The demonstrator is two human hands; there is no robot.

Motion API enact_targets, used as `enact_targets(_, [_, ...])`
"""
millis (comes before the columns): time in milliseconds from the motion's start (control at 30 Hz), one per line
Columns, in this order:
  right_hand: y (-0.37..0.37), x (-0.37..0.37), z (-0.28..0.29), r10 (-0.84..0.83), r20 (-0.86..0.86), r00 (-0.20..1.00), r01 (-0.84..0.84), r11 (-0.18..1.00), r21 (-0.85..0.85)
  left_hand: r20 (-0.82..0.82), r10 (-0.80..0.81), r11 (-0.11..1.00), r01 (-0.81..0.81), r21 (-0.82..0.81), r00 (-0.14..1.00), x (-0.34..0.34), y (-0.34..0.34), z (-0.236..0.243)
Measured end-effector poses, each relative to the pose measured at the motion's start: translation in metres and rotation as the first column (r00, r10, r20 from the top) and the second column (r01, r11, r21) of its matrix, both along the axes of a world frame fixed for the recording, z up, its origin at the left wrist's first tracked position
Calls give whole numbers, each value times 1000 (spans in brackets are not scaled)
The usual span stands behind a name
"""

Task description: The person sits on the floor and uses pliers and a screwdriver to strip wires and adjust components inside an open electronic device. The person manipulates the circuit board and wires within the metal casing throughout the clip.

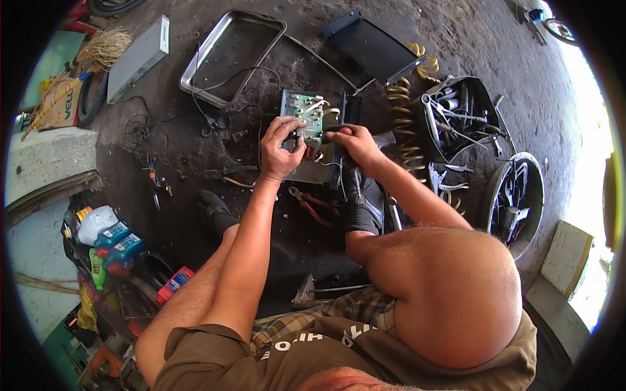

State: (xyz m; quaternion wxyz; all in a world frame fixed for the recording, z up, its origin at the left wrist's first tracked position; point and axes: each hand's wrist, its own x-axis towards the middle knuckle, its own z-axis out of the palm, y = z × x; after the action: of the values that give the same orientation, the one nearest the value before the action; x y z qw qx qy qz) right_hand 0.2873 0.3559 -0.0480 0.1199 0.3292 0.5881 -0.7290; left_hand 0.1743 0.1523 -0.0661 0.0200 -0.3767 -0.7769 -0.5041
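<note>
1. Nearest: red-handled pliers [316, 207] on the floor [469, 39], between the feet, nearer the body than the metal tray [313, 173] and apart from both hands.
2. Left hand [282, 151]: over the tray's left edge, thumb and fingers bent around the near left part of the green circuit board [312, 116]. Fingertips at the board; cannot tell whether they pinch it, a part on it, or only rest there.
3. Right hand [360, 148]: at the tray's right side, closed on a red-handled tool [345, 131], the red end showing between the fingers. Its working end is hidden; contact with the board cannot be told.
4. Tray: flat on the floor, ahead of the body, its near edge bare.
5. Board: in the tray's far half, nearer the left edge. Long axis runs roughly away from the body, near edge to far edge. Pale wires [330, 111] come off its right side.
6. Key relation: board lies between the hands and reaches farther out than either. Left hand is the nearer, at its left side; right hand is just beside its near right corner, reaching in leftward.
7. Beyond: a rectangular metal frame [202, 96] to the far left; a dark panel [372, 49] to the far right.
</note>
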Motion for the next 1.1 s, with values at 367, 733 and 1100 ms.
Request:
enact_targets(367, [8, -12, -33, -205, 91, 974, 222, 821, -526, 512, -200, 913, -31, 408, 835, -8, 8, 13])
enact_targets(733, [32, -9, -34, -231, 82, 970, 245, 902, -357, 365, 309, 694, 54, -718, 879, -26, -43, -30])
enact_targets(1100, [51, 1, -45, -180, 117, 977, 211, 903, -374, 775, 132, 963, 105, -248, 618, -26, -44, -38])
